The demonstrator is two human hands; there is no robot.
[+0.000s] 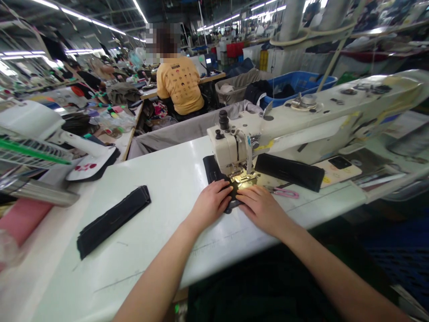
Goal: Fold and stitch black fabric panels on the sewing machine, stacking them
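Head view: dark cloth (212, 171) lies under left hand (213, 197) and right hand (260, 207), both laid flat.

garment factory floor, sewing machine (311, 120) and folded black cloth (114, 219) on pale table (164, 179), person in yellow shirt (181, 85) seated at another bench (213, 78), blue tub (306, 80) with dark fabric (283, 91), long tube lights (76, 14) overhead (rows run far back)

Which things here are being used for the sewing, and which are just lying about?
In use:
- sewing machine
- dark cloth at its needle area, under the left hand and right hand
- probably two dark folded bundles, left and right, which look alike

Apparently just lying about:
- phone
- metal cylinder
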